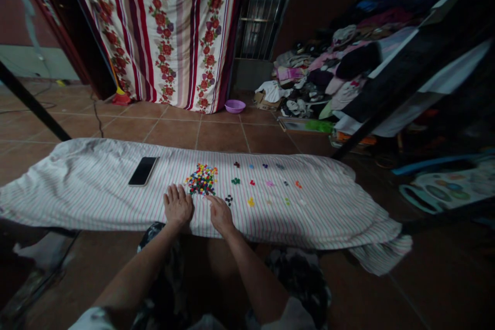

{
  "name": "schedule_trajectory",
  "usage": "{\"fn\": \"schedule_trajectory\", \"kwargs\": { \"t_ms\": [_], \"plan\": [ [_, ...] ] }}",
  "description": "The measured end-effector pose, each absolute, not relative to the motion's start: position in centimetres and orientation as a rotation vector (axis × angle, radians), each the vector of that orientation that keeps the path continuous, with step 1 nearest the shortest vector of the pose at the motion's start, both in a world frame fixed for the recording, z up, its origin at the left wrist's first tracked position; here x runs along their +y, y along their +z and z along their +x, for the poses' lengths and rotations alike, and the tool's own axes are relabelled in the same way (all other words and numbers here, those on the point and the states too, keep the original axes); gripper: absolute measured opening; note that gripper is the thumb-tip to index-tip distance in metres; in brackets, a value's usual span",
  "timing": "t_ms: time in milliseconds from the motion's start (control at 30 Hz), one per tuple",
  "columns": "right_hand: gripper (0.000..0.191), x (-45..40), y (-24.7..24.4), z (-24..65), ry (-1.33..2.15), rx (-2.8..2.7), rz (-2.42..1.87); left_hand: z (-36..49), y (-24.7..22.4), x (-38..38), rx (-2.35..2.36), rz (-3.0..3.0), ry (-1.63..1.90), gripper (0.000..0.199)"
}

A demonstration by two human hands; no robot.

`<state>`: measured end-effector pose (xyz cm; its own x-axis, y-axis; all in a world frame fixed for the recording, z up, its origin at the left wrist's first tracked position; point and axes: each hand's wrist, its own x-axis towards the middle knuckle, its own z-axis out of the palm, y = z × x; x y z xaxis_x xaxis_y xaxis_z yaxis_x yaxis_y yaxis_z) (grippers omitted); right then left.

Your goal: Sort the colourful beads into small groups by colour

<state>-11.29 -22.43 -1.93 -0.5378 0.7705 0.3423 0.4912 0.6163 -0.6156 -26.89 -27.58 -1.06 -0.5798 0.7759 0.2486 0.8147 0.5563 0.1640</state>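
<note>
A mixed pile of small multicoloured pieces [201,179], perhaps beads, lies on a striped cloth [127,211]. My left hand [178,206] rests flat on the cloth at the pile's lower left, fingers stretched and nothing in them. With its index finger stretched out, my right hand [221,215] reaches to the pile's lower edge; its other fingers are curled and partly hidden. Right of the pile are small single-colour groups, among them black pieces [229,200], green pieces [235,181], yellow pieces [251,201], pink pieces [269,183] and orange pieces [298,184].
A phone [143,171] lies on the cloth left of the pile. Beyond stand a floral curtain [166,36], a purple basin [235,106] and a large heap of clothes [320,69]. Dark poles [34,103] slant up at both sides.
</note>
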Motion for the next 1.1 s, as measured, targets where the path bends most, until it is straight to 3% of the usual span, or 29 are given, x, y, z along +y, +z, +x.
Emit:
{"fn": "schedule_trajectory", "kwargs": {
  "t_ms": [233, 500, 833, 1100],
  "plan": [
    [0.047, -22.3, -2.1, -11.2, 0.593, -2.218, -0.944, -28.4, -1.7, -26.2, -2.511, -1.429, -0.544, 0.059],
    [0.046, -22.1, -2.3, -11.3, 0.606, -2.203, -0.931, -28.6, -2.1, -25.1, -2.266, -1.913, -0.597, 0.042],
    [0.045, -22.4, -2.3, -11.3, 0.616, -2.174, -0.923, -28.4, -1.2, -27.0, -1.957, -2.214, -0.811, 0.058],
    [0.047, -22.1, -2.6, -11.2, 0.577, -2.206, -0.918, -28.3, -1.5, -27.4, -2.404, -1.388, -0.723, 0.055]
  ]
}}
